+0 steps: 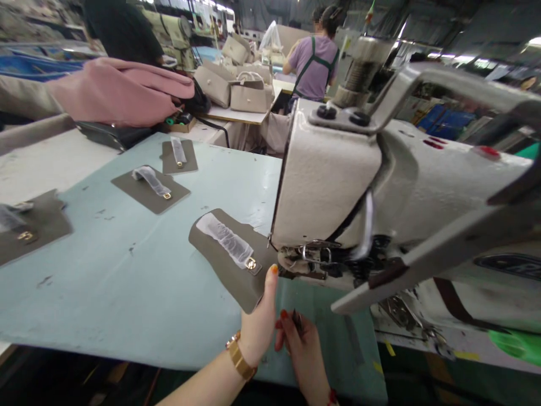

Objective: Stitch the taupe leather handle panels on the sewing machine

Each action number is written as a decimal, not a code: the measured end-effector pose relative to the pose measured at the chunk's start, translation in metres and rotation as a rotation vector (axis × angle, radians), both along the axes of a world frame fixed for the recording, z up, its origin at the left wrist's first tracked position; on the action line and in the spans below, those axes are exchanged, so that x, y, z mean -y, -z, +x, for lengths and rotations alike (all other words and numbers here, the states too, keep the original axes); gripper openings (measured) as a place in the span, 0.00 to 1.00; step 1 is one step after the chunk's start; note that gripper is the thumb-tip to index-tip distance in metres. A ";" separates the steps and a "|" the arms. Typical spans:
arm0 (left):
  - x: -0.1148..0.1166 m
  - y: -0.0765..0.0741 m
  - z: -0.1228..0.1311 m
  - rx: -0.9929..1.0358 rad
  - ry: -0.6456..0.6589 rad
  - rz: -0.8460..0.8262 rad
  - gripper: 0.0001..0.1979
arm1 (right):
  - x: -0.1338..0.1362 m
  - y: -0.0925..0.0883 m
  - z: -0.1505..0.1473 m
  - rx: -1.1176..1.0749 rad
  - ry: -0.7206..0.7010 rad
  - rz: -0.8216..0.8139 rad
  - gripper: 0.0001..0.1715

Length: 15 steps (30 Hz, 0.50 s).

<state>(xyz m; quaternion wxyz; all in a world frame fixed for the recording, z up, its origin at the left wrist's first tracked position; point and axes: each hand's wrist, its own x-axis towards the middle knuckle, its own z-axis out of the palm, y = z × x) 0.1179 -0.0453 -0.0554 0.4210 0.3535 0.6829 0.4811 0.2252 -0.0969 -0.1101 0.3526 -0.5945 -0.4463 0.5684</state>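
My left hand, with a gold watch at the wrist, grips the near corner of a grey-brown leather panel, thumb on top. The panel is tilted up off the table beside the sewing machine head. On it lies a strap in white wrapping, ending in a gold buckle. Just right of it, my right hand is closed around a small dark pointed tool; most of the tool is hidden in the fingers, so its kind does not show.
Similar panels with wrapped straps lie on the pale blue table: one in the middle, one behind, one at left. Pink fabric and beige bags stand behind. A person in purple is further back.
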 end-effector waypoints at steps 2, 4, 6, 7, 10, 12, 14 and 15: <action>0.005 0.007 0.002 0.049 -0.013 -0.022 0.24 | -0.001 0.001 0.000 -0.005 -0.002 0.001 0.25; 0.017 0.019 -0.002 0.118 0.048 0.005 0.25 | -0.001 -0.002 0.000 0.005 0.018 0.009 0.24; 0.036 0.035 -0.016 0.156 0.109 0.072 0.28 | -0.002 -0.010 -0.002 0.044 0.048 0.033 0.24; 0.045 0.044 -0.028 0.141 0.101 0.111 0.29 | -0.003 -0.017 -0.003 0.066 0.064 0.055 0.24; 0.058 0.058 -0.076 -0.050 0.010 0.185 0.26 | -0.011 -0.043 -0.012 0.112 0.105 0.147 0.24; 0.044 0.055 -0.109 -0.241 0.170 0.283 0.22 | -0.021 -0.059 -0.021 0.129 0.117 0.196 0.25; 0.012 0.043 -0.132 -0.443 0.480 0.420 0.22 | -0.034 -0.069 -0.032 0.140 0.124 0.229 0.26; -0.008 0.036 -0.138 -0.532 0.602 0.494 0.24 | -0.040 -0.071 -0.037 0.138 0.129 0.246 0.27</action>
